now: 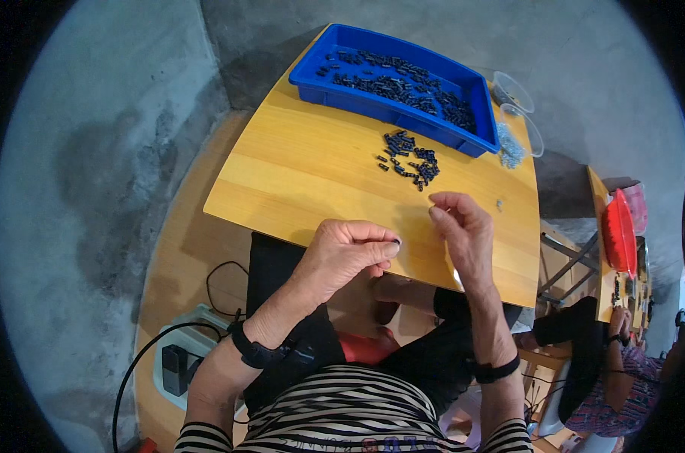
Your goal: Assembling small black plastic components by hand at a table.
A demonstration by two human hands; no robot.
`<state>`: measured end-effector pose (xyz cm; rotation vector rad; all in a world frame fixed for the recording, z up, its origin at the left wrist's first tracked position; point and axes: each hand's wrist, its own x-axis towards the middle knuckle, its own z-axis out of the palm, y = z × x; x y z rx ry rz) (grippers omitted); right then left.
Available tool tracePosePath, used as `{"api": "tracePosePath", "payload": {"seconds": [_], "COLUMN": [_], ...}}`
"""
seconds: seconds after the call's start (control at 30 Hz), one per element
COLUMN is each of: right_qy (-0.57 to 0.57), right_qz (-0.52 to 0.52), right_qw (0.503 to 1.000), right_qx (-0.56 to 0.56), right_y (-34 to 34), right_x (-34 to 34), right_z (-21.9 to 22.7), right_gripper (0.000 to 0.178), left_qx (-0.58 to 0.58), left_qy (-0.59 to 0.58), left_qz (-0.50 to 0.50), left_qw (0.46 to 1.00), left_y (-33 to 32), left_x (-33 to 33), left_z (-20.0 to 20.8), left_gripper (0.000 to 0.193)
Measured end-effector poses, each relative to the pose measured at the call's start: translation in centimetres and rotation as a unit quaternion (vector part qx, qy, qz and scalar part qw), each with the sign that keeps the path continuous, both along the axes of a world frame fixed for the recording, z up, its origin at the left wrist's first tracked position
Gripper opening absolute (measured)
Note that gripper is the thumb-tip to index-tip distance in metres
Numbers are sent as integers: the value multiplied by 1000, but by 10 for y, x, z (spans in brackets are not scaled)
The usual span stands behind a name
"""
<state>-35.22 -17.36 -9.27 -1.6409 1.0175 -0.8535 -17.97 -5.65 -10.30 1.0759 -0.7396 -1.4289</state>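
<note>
Fingers of the left hand (339, 255) are closed in a thumb-and-forefinger pinch, a small dark piece (397, 241) just showing at their tips; those of the right hand (469, 238) are bent, thumb and forefinger tips close together, though whether they grip anything cannot be told. Clock directions are taken from the centre of the view. Largest is the yellow wooden table (297, 166), above whose near edge the pinched piece is held, between three and four o'clock. A blue tray (380, 115), between twelve and one, contains many dark pieces (388, 87). At two o'clock stand two clear tubs (539, 132), the nearer holding small pale pieces (512, 154). Toward half past one, a loose cluster (427, 167) of dark pieces lies below the tray. Smallest, near three o'clock, is a single pale bit (499, 203) on the tabletop.
</note>
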Motion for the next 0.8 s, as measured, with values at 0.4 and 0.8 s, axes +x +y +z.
{"api": "tracePosePath", "payload": {"seconds": [0.4, 0.8], "right_qy": [185, 213], "right_qz": [18, 17], "right_qw": [929, 914], "right_qx": [-321, -344], "right_y": [-38, -27], "right_x": [25, 8], "right_z": [-12, -17], "right_gripper": [13, 10], "left_qx": [-80, -99], "left_qy": [-135, -162], "left_qz": [59, 21], "left_qw": [986, 982], "left_y": [-12, -9], "left_x": [1, 5], "left_z": [-17, -17], "left_gripper": [16, 13]}}
